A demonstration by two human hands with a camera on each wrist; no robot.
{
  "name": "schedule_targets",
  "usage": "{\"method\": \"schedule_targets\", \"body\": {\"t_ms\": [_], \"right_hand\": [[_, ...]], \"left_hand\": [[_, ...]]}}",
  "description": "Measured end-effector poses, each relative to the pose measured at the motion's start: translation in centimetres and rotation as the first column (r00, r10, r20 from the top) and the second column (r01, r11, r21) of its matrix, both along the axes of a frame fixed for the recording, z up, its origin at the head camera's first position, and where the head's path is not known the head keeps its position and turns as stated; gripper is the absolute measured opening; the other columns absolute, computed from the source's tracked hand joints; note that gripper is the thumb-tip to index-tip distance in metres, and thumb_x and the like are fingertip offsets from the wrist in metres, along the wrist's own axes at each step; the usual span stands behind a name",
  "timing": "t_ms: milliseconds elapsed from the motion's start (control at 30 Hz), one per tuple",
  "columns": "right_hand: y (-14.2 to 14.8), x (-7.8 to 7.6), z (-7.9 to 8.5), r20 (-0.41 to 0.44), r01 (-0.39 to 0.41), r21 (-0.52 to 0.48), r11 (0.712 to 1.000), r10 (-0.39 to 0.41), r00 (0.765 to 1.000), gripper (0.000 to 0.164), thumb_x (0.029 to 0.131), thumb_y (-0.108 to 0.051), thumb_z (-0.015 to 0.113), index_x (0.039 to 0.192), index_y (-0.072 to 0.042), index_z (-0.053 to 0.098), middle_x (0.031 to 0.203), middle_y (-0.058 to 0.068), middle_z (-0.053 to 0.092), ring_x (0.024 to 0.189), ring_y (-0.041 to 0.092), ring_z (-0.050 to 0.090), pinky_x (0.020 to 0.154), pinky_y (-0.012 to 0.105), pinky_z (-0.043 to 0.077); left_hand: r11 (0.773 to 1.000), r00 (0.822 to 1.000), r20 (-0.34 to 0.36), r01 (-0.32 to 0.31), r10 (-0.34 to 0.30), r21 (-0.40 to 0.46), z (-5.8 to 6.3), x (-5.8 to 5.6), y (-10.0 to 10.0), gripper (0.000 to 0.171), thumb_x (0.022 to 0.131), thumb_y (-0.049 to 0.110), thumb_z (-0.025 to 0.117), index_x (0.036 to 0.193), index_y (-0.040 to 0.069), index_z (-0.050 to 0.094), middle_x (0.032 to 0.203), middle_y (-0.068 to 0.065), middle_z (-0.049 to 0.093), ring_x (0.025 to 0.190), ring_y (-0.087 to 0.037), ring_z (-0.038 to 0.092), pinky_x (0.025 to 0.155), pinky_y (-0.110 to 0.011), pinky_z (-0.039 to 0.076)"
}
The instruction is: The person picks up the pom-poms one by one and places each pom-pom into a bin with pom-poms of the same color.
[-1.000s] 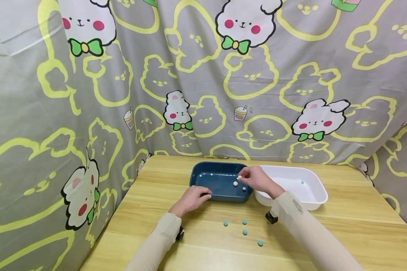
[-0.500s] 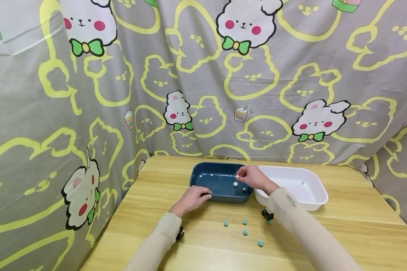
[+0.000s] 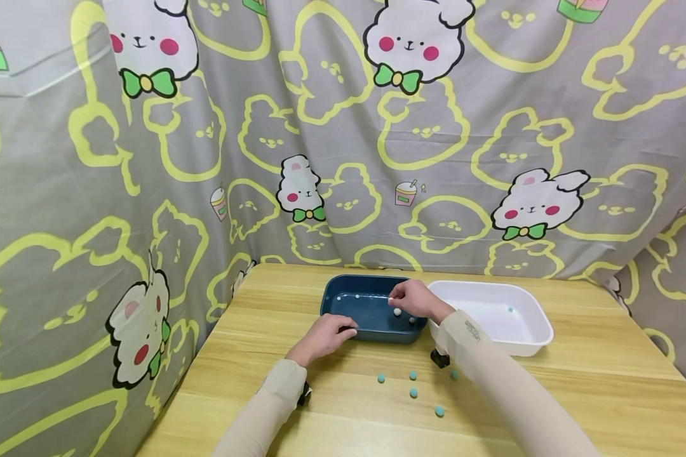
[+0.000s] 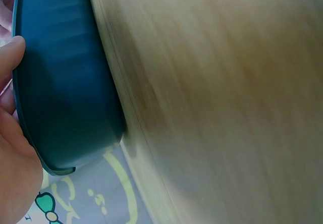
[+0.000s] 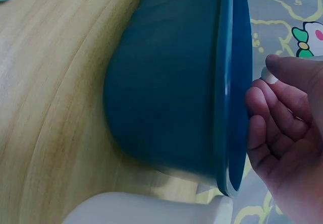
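Observation:
At the near rim of a dark blue plastic basin [image 3: 377, 336], my left hand [image 3: 320, 336] grips the edge, thumb on the outer side and fingers over the rim. The left wrist view shows the thumb [image 4: 12, 52] at this rim. My right hand [image 3: 416, 299] is above the basin's right part, pinching a small white ball [image 5: 268, 76] between thumb and fingertips. Several small white balls lie inside the basin, among them a larger one [image 3: 397, 312] just below the right hand and another [image 3: 339, 298] toward the left end.
A white basin [image 3: 540, 339] stands right beside the blue one, with one small light-blue ball [image 3: 511, 310] in it. Several light-blue balls, including one [image 3: 414, 393] near the middle, lie on the wooden table [image 3: 234, 355]. A patterned curtain [image 3: 343, 139] hangs behind.
My right hand has moved a little left over the blue basin, carrying the white ball. A light-blue ball by the right wrist has come into view. The left hand stays put.

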State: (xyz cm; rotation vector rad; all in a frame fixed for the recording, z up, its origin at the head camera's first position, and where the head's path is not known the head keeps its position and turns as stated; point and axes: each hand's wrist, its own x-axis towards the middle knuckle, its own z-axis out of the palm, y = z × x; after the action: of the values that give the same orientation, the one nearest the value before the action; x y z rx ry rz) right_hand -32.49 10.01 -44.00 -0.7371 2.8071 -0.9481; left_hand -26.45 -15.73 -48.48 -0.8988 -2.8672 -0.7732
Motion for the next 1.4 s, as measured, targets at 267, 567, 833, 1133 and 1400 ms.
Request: {"method": "schedule_targets", "body": {"t_ms": [267,567,833,1133,1400], "right_hand": [[-0.9,-0.9,-0.4,0.057,0.011,0.009,1.000,-0.011,0.998,0.010,0.090,-0.013,0.065,0.089,-0.006,0.072,0.079,0.000,0.067,0.065,0.011,0.058,0.065,0.030,0.050],[-1.0,-1.1,-0.3,0.069,0.035,0.034,0.999,-0.037,0.997,0.019,0.091,-0.015,0.064,0.102,-0.002,0.070,0.088,0.002,0.067,0.074,0.013,0.061,0.072,0.034,0.052],[-0.2,0.0,0.9,0.008,0.001,0.023,1.000,-0.002,1.000,0.020,0.091,-0.016,0.064,0.104,-0.002,0.070,0.088,0.001,0.067,0.077,0.013,0.061,0.073,0.035,0.051],[3.1,3.2,2.5,-0.072,-0.029,-0.018,0.999,0.028,0.997,0.018,0.091,-0.015,0.064,0.103,-0.004,0.071,0.088,-0.002,0.066,0.077,0.011,0.060,0.071,0.033,0.052],[8.5,5.7,2.7,-0.192,-0.002,0.002,1.000,0.002,0.981,0.016,0.088,-0.013,0.067,0.099,-0.002,0.071,0.083,-0.004,0.064,0.072,0.010,0.055,0.066,0.031,0.049]], "left_hand": [[1.000,1.000,-0.016,0.008,-0.008,-0.007,0.0,-0.1,-0.1,0.017,0.096,0.026,0.058,0.103,0.018,0.071,0.095,0.008,0.068,0.088,-0.007,0.062,0.080,-0.027,0.050],[1.000,1.000,-0.004,0.019,-0.019,-0.008,0.2,-0.3,0.3,0.017,0.096,0.025,0.057,0.102,0.018,0.071,0.096,0.008,0.068,0.088,-0.006,0.061,0.080,-0.026,0.050],[1.000,1.000,0.008,0.000,0.000,-0.011,0.2,-0.5,0.2,0.017,0.096,0.026,0.058,0.103,0.019,0.072,0.097,0.008,0.068,0.090,-0.006,0.061,0.081,-0.027,0.049],[1.000,0.999,0.041,-0.003,0.004,-0.019,0.8,-0.1,0.2,0.017,0.095,0.024,0.058,0.103,0.017,0.071,0.100,0.005,0.068,0.095,-0.011,0.061,0.085,-0.031,0.049],[0.998,0.999,-0.014,0.032,-0.033,-0.048,1.6,0.3,1.0,0.020,0.093,0.021,0.061,0.110,0.013,0.070,0.106,0.003,0.066,0.103,-0.014,0.059,0.090,-0.032,0.047]]}}
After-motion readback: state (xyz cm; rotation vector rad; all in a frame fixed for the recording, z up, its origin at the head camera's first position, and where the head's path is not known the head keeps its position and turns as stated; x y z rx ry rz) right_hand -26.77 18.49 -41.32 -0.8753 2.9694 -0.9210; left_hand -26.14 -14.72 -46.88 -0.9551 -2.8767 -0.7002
